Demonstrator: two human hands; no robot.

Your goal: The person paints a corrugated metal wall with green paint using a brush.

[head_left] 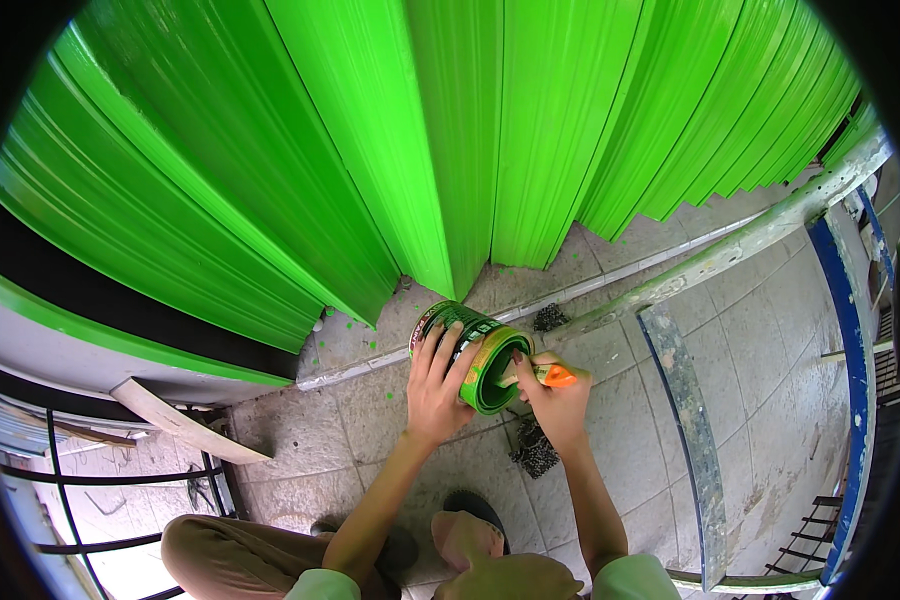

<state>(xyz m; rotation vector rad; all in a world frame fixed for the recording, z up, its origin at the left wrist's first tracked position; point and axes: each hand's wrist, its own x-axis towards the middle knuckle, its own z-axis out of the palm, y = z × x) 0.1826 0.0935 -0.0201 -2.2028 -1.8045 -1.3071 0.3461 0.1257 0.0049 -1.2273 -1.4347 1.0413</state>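
Cylindrical metal paint can with a dark, yellow-edged label and a green-coated mouth (483, 333) tilts over on its side in front of us, its opening turned to our right; whether it touches the floor, we cannot tell. Our left hand (438, 395) spreads its fingers over the can's wall and holds it, while our right hand (558, 405) pinches a pale paintbrush with an orange end (557, 376) at the mouth, the bristles hidden from us. We judge that tipping the can any further could spill paint over the lip, and that a slick wall could let it slide from our one-handed hold; a loaded brush, lifted out quickly, could drip. Below lie grey stone-look floor tiles (620, 440), flecked with green paint spots (390, 396), and two dark, speckled, rough clumps (548, 318) (536, 452) sit near the can. Beyond it rise glossy bright-green ribbed folding panels (550, 130), above a pale narrow floor track (360, 371). To our right stands a paint-spattered white-and-blue metal frame (730, 250); to our left, a black bar grille (60, 490) and a pale curved strip (185, 420).
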